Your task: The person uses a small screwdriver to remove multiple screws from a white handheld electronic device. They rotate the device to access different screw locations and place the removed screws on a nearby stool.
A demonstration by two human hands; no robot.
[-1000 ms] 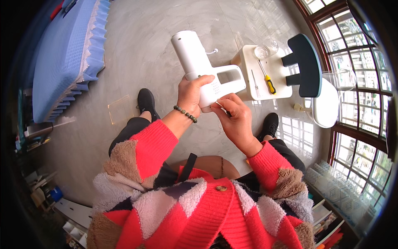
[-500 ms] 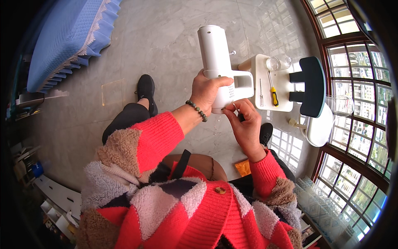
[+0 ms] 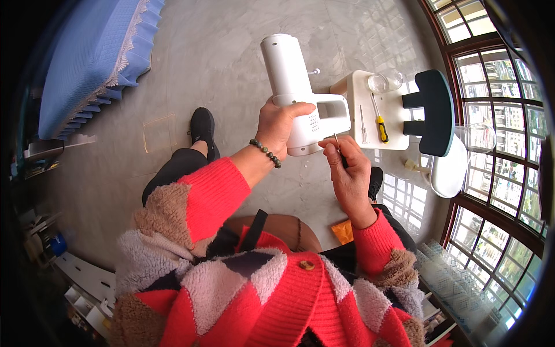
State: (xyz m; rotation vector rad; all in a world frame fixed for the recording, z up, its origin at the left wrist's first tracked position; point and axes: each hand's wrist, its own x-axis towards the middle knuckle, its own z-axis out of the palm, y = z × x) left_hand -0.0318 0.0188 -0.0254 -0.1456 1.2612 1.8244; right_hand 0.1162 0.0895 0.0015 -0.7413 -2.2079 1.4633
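My left hand (image 3: 276, 126) is wrapped round a white cylindrical appliance (image 3: 287, 66), its thumb lying across the body above a patch of small vent holes. A loop handle (image 3: 339, 99) sticks out from the appliance's right side. A screw hole shows near its lower end. Just right of that end, apart from the housing, my right hand (image 3: 351, 176) is closed on a slim black-handled screwdriver (image 3: 344, 160) with its thin metal shaft pointing up. Whether its fingertips also pinch something small cannot be made out.
On the right, a white stool (image 3: 394, 130) bears a yellow-and-black screwdriver (image 3: 382, 128), a clear-handled screwdriver (image 3: 363, 132) and a clear jar (image 3: 378, 83). A dark green chair back (image 3: 436, 113) stands beside it. An orange packet (image 3: 343, 232) lies by my leg. A blue-covered piece of furniture (image 3: 92, 58) is far left.
My right hand has drawn away from the appliance's lower end, moving right with the screwdriver. My left hand and the appliance have shifted slightly left, tilting a little.
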